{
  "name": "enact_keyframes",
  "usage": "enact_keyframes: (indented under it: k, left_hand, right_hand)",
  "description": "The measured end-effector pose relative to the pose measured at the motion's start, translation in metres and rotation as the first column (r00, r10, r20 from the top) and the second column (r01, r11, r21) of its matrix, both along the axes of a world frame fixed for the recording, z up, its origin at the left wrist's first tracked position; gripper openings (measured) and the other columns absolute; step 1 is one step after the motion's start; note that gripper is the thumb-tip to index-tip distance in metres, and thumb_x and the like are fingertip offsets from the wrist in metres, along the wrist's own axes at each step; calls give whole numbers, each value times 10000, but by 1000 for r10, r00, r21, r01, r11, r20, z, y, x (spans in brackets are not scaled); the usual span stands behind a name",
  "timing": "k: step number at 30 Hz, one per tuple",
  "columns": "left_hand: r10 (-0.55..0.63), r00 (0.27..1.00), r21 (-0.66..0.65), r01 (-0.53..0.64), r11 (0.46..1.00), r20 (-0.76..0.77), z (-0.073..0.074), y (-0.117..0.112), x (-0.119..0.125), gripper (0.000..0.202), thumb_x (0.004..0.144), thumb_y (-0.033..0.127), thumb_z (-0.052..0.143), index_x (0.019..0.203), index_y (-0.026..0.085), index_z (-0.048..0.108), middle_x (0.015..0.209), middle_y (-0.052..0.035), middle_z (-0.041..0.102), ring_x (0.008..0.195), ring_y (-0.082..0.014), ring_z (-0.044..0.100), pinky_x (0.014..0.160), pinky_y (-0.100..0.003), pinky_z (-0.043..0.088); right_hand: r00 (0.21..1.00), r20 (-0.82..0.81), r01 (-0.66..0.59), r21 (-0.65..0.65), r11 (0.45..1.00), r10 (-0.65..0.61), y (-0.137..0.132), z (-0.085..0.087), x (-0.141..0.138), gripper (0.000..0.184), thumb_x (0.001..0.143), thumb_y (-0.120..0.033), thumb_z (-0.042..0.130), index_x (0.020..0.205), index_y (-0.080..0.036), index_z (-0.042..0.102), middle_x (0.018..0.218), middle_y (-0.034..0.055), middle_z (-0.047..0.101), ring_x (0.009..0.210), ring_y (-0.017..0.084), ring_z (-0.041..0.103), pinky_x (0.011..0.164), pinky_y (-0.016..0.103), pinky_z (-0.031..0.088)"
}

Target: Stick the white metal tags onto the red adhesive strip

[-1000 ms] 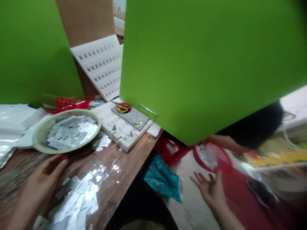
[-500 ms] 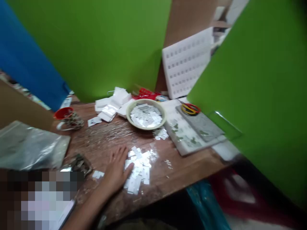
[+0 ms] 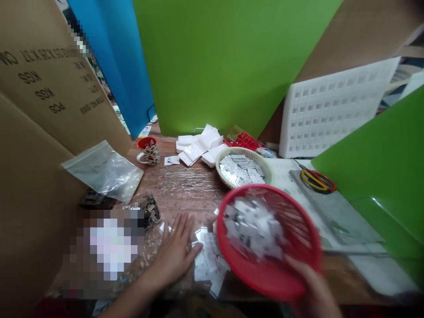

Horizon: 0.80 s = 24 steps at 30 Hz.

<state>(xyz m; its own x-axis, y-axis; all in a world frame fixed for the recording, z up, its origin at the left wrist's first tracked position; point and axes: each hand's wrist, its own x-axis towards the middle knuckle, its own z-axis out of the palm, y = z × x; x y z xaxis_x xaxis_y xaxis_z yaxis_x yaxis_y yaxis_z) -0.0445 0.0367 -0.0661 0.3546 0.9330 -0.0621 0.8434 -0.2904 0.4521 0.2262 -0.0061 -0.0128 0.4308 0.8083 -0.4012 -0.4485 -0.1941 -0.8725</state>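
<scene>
My right hand (image 3: 306,276) grips the near rim of a red plastic basket (image 3: 270,280), thumb inside, and holds it tilted above the table. Inside lie many small white flat pieces (image 3: 255,227), smeared by motion. Flat on the film-covered table rests my left hand (image 3: 177,245), fingers spread. Right beside its thumb is a loose pile of white flat pieces (image 3: 208,258), partly hidden under the red basket. Just beyond the red basket stands a cream basket (image 3: 220,174) filled with similar flat pieces (image 3: 241,168).
Left stand a patterned mug (image 3: 151,155), a clear plastic bag (image 3: 109,172) and a small container of dark pieces (image 3: 149,210). White packets (image 3: 198,148) lie at the back. Scissors (image 3: 318,181) rest on a grey slab (image 3: 341,216) at right. Green panels (image 3: 215,66) border the table.
The red basket with its white pieces has come into view in my right hand, over the right side of the pile. My left hand remains flat beside the pile. The view has turned left.
</scene>
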Motion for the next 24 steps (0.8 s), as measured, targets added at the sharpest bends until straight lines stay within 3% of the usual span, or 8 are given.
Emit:
enact_keyframes:
  k: [3, 6, 10, 12, 15, 18, 20, 24]
  left_hand:
    - [27, 1000, -14, -27, 1000, 10, -12, -12, -16, 686, 921, 512, 376, 1505, 203, 187, 1563, -130, 208, 1440, -326, 156, 1135, -604, 153]
    - [40, 994, -33, -37, 999, 104, -24, -26, -14, 696, 909, 487, 422, 1504, 201, 204, 1567, -128, 199, 1437, -323, 176, 1143, -556, 213]
    - [79, 950, -94, -53, 994, 302, -28, -33, -7, 672, 878, 443, 511, 1480, 246, 287, 1541, -107, 302, 1409, -302, 278, 1137, -481, 292]
    - [199, 882, -112, -167, 980, 427, -20, -26, -4, 601, 880, 411, 523, 1439, 249, 370, 1506, -108, 375, 1386, -287, 330, 1143, -461, 286]
    - [450, 561, -176, -474, 863, 695, 5, -1, 4, 496, 900, 376, 506, 1369, 228, 444, 1462, -114, 426, 1358, -260, 375, 1150, -432, 263]
    - [515, 32, -434, -493, 754, 857, 32, 37, 20, 444, 895, 317, 540, 1331, 266, 478, 1481, -50, 407, 1383, -202, 331, 1145, -331, 263]
    - [483, -457, -652, -361, 667, 747, 43, 61, 31, 306, 899, 246, 527, 1200, 270, 574, 1422, -22, 482, 1351, -155, 379, 1098, -249, 314]
    - [553, -592, -764, -178, 620, 586, 43, 98, 38, 308, 935, 387, 395, 1063, 200, 604, 1281, -118, 573, 1207, -206, 536, 914, -346, 511]
  right_hand:
    - [978, 57, -204, 31, 978, 202, 64, 10, -38, 457, 670, -265, 701, 1116, -182, 642, 892, 35, 734, 777, 243, 688, 643, 330, 568]
    - [893, 313, -378, 131, 916, 324, 119, 7, -69, 478, 721, -235, 593, 1196, -196, 608, 1006, 45, 727, 929, 257, 666, 759, 368, 568]
    - [741, 583, -522, 188, 832, 333, 159, -5, -87, 546, 767, -219, 529, 1313, -216, 528, 1207, 67, 655, 1115, 260, 591, 949, 442, 491]
    - [687, 644, -554, 164, 816, 337, 168, -8, -91, 578, 764, -204, 539, 1341, -219, 497, 1284, 75, 606, 1173, 262, 554, 1026, 470, 420]
    - [601, 723, -588, 110, 802, 342, 176, -6, -97, 594, 768, -195, 527, 1358, -212, 472, 1316, 84, 577, 1196, 266, 533, 1065, 481, 370]
    - [504, 805, -618, 84, 782, 312, 183, 2, -101, 596, 785, -209, 510, 1377, -216, 441, 1307, 83, 576, 1173, 273, 545, 1046, 479, 390]
    - [426, 869, -618, 75, 783, 253, 187, 11, -104, 597, 799, -221, 504, 1390, -229, 422, 1281, 86, 582, 1140, 286, 556, 1015, 487, 414]
    - [152, 987, -624, 55, 779, 52, 188, 25, -108, 694, 776, -255, 565, 1438, -272, 353, 1176, 116, 571, 1002, 317, 573, 840, 475, 499]
